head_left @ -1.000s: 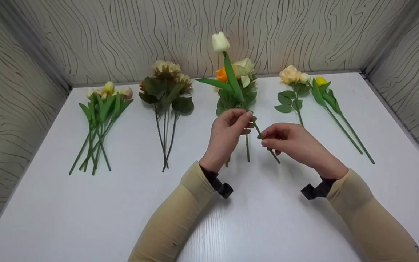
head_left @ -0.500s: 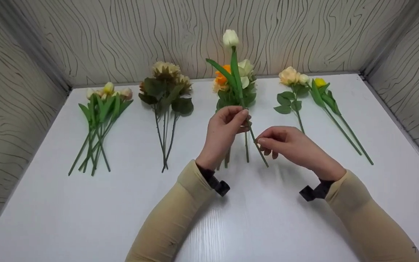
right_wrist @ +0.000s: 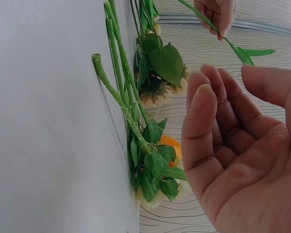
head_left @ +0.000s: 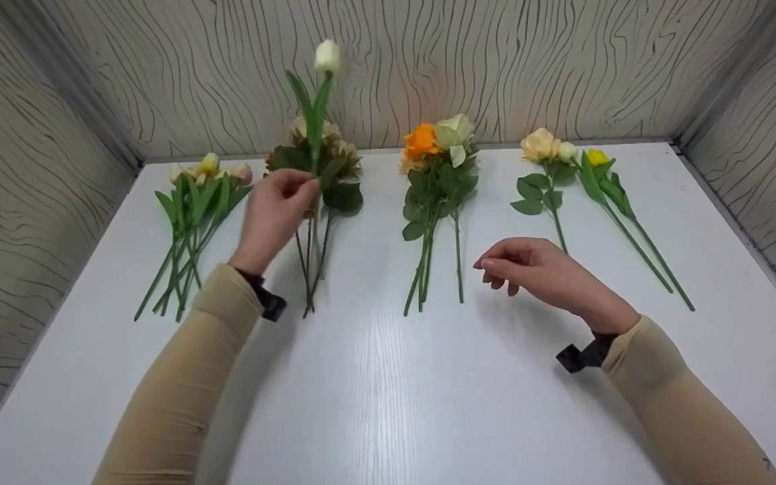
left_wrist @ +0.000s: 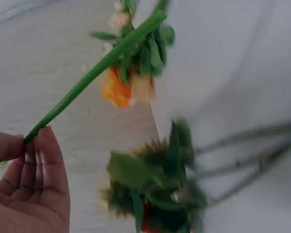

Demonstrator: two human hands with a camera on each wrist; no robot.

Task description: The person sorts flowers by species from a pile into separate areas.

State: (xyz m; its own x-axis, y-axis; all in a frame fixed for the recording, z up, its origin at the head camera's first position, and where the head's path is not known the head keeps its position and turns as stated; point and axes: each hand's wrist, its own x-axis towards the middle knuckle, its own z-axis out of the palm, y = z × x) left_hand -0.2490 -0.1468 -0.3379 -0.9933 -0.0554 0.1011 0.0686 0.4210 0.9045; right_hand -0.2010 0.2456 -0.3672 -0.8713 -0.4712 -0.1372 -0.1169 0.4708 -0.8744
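A white tulip [head_left: 327,58] on a green stem stands nearly upright in my left hand [head_left: 277,209], which pinches it between thumb and fingers in front of the cream flowers with dark leaves [head_left: 344,197]. In the left wrist view the tulip's stem [left_wrist: 94,73] slants up from the fingertips [left_wrist: 48,138]. My right hand [head_left: 539,273] hovers above the table, its fingers loosely curled around nothing. Nearest to it are the peach rose [head_left: 537,144] and the bunch with an orange rose [head_left: 422,140]. In the right wrist view the right palm [right_wrist: 247,170] holds nothing.
Several tulips [head_left: 192,202] lie in a bunch at the left of the white table [head_left: 388,404]. Farther right lie a yellow tulip [head_left: 598,158] and another green stem [head_left: 657,259]. A patterned wall [head_left: 496,60] rises behind the table's back edge.
The right hand has let go of the tulip's stem and stays about where it was. My left hand has carried the white tulip leftward, from the orange rose bunch to the cream flowers.
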